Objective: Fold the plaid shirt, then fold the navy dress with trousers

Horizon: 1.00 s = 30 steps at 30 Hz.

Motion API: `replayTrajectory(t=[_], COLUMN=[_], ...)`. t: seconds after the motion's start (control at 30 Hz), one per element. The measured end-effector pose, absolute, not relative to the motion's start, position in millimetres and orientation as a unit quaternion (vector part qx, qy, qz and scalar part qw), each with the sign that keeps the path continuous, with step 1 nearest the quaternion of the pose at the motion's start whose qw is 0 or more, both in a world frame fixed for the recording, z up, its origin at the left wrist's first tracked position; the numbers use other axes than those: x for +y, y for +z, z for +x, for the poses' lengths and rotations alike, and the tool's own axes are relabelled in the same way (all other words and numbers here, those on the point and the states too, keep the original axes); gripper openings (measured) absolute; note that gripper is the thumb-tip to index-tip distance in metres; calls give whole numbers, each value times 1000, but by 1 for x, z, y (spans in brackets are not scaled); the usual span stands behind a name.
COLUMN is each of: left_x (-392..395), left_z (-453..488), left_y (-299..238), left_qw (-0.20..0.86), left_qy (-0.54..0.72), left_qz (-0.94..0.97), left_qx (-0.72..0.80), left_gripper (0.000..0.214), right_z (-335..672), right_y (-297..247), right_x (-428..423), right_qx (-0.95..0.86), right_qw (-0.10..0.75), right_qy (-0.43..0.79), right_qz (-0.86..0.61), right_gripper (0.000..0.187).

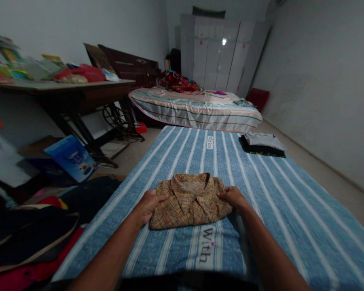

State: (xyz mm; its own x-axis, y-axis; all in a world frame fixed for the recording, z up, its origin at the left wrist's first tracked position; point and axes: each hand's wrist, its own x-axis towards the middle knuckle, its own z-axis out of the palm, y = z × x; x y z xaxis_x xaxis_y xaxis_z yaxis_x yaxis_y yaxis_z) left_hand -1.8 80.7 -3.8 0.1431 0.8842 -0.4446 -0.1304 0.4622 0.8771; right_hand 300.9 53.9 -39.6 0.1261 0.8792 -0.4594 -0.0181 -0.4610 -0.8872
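Note:
A folded brown plaid shirt lies collar up on a blue striped mattress in front of me. My left hand grips the shirt's left edge, fingers curled over the cloth. My right hand grips its right edge the same way. Both forearms reach in from the bottom of the view.
A small stack of folded clothes sits at the mattress's far right. A heap of dark and red garments lies on the floor to my left. Beyond are a cluttered sewing table, a second bed and white wardrobes.

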Motion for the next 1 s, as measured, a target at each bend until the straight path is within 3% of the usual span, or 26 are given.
replayTrajectory(t=[1.0], left_x=[77], left_z=[2], left_y=[1], left_qw=[660], left_qy=[379], left_qz=[348], left_qx=[547], left_gripper=[22], right_z=[304], right_y=[-46], right_x=[53], right_qx=[-353], right_qw=[398], right_qy=[562], right_qz=[-633], right_gripper=[11])
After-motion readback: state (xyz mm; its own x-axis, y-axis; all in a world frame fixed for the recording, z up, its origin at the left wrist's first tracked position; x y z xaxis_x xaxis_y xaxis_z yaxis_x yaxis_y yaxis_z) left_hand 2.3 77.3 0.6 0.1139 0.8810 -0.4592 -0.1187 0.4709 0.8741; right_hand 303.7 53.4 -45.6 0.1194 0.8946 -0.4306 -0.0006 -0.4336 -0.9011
